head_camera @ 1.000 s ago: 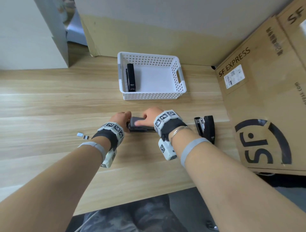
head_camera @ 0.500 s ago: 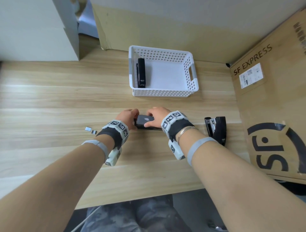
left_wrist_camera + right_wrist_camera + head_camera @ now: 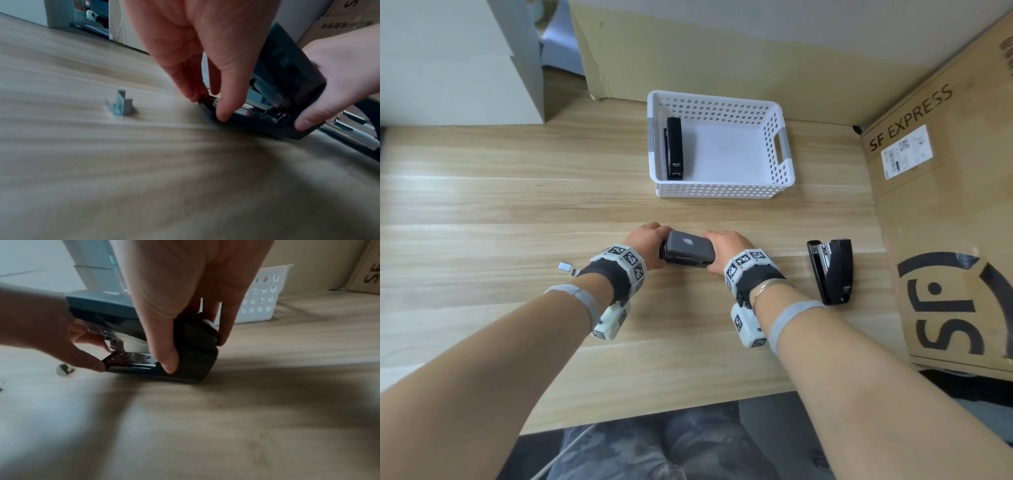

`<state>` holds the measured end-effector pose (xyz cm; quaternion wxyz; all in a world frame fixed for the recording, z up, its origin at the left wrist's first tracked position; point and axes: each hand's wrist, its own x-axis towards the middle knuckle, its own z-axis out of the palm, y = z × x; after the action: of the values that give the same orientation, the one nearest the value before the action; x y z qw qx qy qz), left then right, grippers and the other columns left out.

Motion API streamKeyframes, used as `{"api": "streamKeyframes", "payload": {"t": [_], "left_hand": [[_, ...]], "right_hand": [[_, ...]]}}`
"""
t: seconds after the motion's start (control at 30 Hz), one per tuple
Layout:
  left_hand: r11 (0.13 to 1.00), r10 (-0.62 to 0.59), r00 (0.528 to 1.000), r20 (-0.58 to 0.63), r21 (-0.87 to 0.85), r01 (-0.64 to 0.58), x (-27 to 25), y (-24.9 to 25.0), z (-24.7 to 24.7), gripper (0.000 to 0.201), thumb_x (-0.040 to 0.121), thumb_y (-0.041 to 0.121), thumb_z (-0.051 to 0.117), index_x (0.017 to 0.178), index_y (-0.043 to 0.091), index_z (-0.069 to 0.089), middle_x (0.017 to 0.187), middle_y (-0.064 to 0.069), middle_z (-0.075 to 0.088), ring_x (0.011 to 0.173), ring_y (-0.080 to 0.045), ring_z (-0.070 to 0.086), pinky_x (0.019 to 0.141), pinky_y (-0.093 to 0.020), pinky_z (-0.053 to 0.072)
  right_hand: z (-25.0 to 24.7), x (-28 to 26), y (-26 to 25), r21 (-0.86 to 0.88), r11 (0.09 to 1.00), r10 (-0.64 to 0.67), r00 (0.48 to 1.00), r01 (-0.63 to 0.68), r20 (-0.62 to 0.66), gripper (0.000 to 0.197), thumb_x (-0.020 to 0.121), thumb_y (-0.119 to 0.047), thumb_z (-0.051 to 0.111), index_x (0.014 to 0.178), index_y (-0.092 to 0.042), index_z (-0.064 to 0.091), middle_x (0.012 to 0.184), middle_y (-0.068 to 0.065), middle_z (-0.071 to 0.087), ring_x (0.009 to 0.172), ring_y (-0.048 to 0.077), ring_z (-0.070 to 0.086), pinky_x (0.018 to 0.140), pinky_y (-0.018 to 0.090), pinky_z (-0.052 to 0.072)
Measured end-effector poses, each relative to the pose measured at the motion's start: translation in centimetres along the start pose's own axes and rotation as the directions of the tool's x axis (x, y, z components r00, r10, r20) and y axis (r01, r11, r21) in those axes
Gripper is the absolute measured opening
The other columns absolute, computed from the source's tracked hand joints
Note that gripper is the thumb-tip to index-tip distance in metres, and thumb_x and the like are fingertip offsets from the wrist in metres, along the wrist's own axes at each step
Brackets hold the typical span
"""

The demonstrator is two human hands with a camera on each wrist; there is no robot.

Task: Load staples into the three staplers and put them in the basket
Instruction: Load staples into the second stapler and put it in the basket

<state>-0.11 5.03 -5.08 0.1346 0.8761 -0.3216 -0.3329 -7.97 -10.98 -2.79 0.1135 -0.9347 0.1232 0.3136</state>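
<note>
We see a squat dark grey stapler (image 3: pixel 689 253) lying on the light wooden table (image 3: pixel 517 212), near the front edge and in line with the basket, its grey top cover raised a little above the black base so that the shiny metal staple channel shows between them. Our left hand (image 3: pixel 645 245) grips the stapler's left end, fingertips (image 3: pixel 223 113) pinching the tip of the base, while our right hand (image 3: pixel 726 246) clamps the right end, thumb on the near side and fingers curled round the far side. Just left of our left wrist, two small silvery strips of staples (image 3: pixel 569 268) rest on the wood, one of them standing on edge in the left wrist view. To the right, apart from our right hand, a glossy black stapler (image 3: pixel 831 270) lies swung open with its metal magazine exposed. Farther back stands a white perforated plastic basket (image 3: pixel 780 150), and a slim black stapler (image 3: pixel 674 148) lies closed along its left wall. A brown cardboard box printed "SF EXPRESS" (image 3: pixel 941 192) borders the table on the right.
</note>
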Motion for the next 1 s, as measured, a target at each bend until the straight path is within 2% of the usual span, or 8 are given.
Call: {"api": "streamKeyframes", "payload": {"t": [0.17, 0.37, 0.47, 0.53, 0.67, 0.77, 0.87, 1.0], "left_hand": [[0.998, 0.061, 0.993, -0.097, 0.011, -0.060, 0.8, 0.4, -4.8, 0.052, 0.077, 0.012, 0.068, 0.126, 0.016, 0.051, 0.123, -0.009, 0.056, 0.109, -0.027, 0.056, 0.089, -0.034, 0.047], [0.985, 0.134, 0.949, -0.284, -0.069, -0.160, 2.7, 1.3, -11.8, 0.046, 0.083, 0.010, 0.063, 0.127, 0.018, 0.053, 0.122, -0.010, 0.063, 0.106, -0.024, 0.062, 0.092, -0.035, 0.052], [0.991, 0.025, 0.920, -0.391, -0.110, -0.074, 5.0, 1.2, -13.4, 0.049, 0.086, 0.001, 0.053, 0.132, 0.018, 0.047, 0.129, -0.008, 0.058, 0.108, -0.024, 0.061, 0.093, -0.032, 0.051], [0.990, -0.062, 0.908, -0.414, -0.141, 0.004, 6.5, 1.1, -13.9, 0.048, 0.088, 0.003, 0.050, 0.133, 0.016, 0.046, 0.132, -0.010, 0.054, 0.111, -0.026, 0.059, 0.097, -0.034, 0.048], [0.971, -0.194, 0.901, -0.389, -0.207, 0.120, 9.2, 0.7, -14.0, 0.042, 0.089, 0.010, 0.051, 0.131, 0.013, 0.047, 0.131, -0.013, 0.049, 0.111, -0.031, 0.057, 0.099, -0.038, 0.047], [0.952, -0.264, 0.887, -0.379, -0.251, 0.176, 10.8, 0.0, -13.5, 0.038, 0.089, 0.010, 0.051, 0.127, 0.011, 0.050, 0.130, -0.013, 0.044, 0.106, -0.032, 0.058, 0.096, -0.040, 0.050], [0.951, -0.270, 0.874, -0.404, -0.253, 0.177, 11.8, -0.5, -12.8, 0.035, 0.088, 0.007, 0.050, 0.123, 0.008, 0.053, 0.130, -0.013, 0.041, 0.103, -0.032, 0.058, 0.094, -0.036, 0.049], [0.952, -0.275, 0.849, -0.452, -0.250, 0.175, 12.5, -0.7, -12.2, 0.035, 0.087, 0.004, 0.048, 0.121, 0.006, 0.055, 0.133, -0.012, 0.039, 0.105, -0.030, 0.058, 0.095, -0.033, 0.048]], "right_hand": [[-3.5, -0.1, 0.5, 0.036, 0.999, 0.007, 0.990, -0.002, -0.143, 0.033, 0.076, -0.030, 0.070, 0.105, -0.017, 0.062, 0.100, 0.004, 0.069, 0.094, 0.025, 0.065, 0.070, 0.026, 0.045], [-9.5, 0.5, 1.0, 0.187, 0.982, 0.025, 0.958, 0.031, -0.286, 0.040, 0.073, -0.032, 0.072, 0.107, -0.014, 0.060, 0.101, 0.006, 0.066, 0.092, 0.024, 0.063, 0.074, 0.027, 0.048], [-11.6, 2.2, 0.9, 0.281, 0.960, 0.111, 0.922, -0.003, -0.370, 0.036, 0.072, -0.031, 0.071, 0.102, -0.014, 0.060, 0.096, 0.004, 0.067, 0.085, 0.023, 0.062, 0.072, 0.028, 0.052], [-12.6, 3.8, 0.7, 0.325, 0.944, 0.190, 0.898, -0.056, -0.398, 0.036, 0.071, -0.030, 0.070, 0.101, -0.013, 0.060, 0.094, 0.006, 0.068, 0.079, 0.023, 0.061, 0.069, 0.028, 0.053], [-13.1, 6.8, 0.2, 0.420, 0.892, 0.335, 0.870, -0.170, -0.360, 0.037, 0.072, -0.029, 0.070, 0.102, -0.009, 0.062, 0.093, 0.008, 0.070, 0.072, 0.022, 0.056, 0.060, 0.025, 0.045], [-12.3, 8.8, 0.2, 0.495, 0.840, 0.404, 0.865, -0.223, -0.296, 0.034, 0.074, -0.026, 0.069, 0.101, -0.007, 0.062, 0.095, 0.010, 0.070, 0.077, 0.025, 0.062, 0.061, 0.025, 0.045], [-11.1, 10.5, 0.2, 0.533, 0.804, 0.445, 0.862, -0.264, -0.245, 0.037, 0.076, -0.026, 0.069, 0.105, -0.005, 0.061, 0.101, 0.012, 0.070, 0.091, 0.030, 0.068, 0.065, 0.027, 0.050], [-10.1, 12.3, 0.0, 0.562, 0.779, 0.472, 0.850, -0.278, -0.234, 0.039, 0.077, -0.027, 0.070, 0.108, -0.005, 0.059, 0.105, 0.013, 0.069, 0.094, 0.031, 0.068, 0.070, 0.030, 0.052]]}}
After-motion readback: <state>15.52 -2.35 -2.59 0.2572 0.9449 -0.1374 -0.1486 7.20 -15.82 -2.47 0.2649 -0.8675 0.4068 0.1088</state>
